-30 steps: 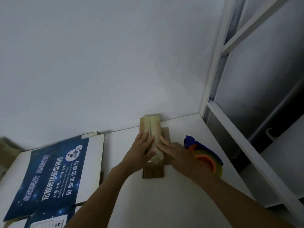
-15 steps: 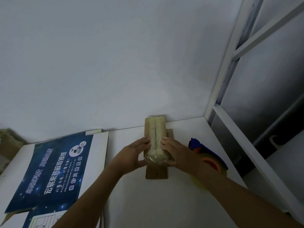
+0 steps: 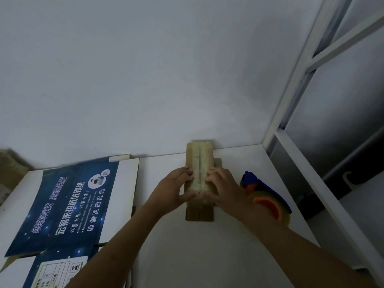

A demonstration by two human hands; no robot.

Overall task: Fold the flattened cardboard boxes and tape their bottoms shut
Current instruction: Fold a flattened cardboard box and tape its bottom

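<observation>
A small brown cardboard box (image 3: 199, 154) stands on the white table (image 3: 203, 256) with its taped bottom facing up; a strip of clear tape runs along the middle seam. My left hand (image 3: 172, 190) holds its left side, thumb curled onto the near end. My right hand (image 3: 222, 186) holds its right side, fingertips on the tape. Loose flaps (image 3: 199, 214) stick out at the near end. A tape dispenser (image 3: 268, 200) with a blue handle and orange core lies just right of my right wrist.
Flattened white boxes with dark blue printed panels (image 3: 68, 202) lie stacked at the left of the table. A white wall (image 3: 145, 80) rises right behind the box. A white metal frame (image 3: 291, 142) borders the table's right edge.
Both hands slid from lying over the taped seam to the box's two sides. The view shifted slightly; the box stayed in place.
</observation>
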